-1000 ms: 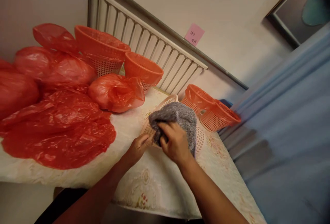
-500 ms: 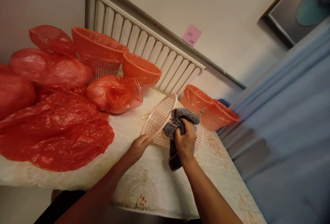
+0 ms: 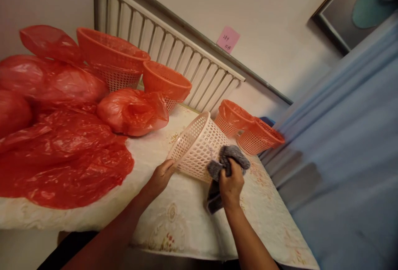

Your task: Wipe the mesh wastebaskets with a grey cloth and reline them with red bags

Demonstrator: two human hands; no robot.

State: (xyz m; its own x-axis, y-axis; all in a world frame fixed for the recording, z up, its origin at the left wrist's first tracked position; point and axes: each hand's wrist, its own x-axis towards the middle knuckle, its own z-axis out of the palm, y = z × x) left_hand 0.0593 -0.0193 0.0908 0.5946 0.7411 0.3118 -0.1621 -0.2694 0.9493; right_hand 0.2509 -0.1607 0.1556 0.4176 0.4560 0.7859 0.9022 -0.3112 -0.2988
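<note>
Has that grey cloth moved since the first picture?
Yes: judged against the pink note, the grey cloth has shifted right and down in the picture.

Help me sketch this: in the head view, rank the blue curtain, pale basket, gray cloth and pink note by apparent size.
1. Blue curtain
2. Pale basket
3. Gray cloth, partly hidden by the right hand
4. Pink note

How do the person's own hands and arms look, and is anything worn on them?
The left hand and right hand wear no gloves. The left forearm and right forearm show no sleeve, watch or bracelet. No ring can be made out.
</note>
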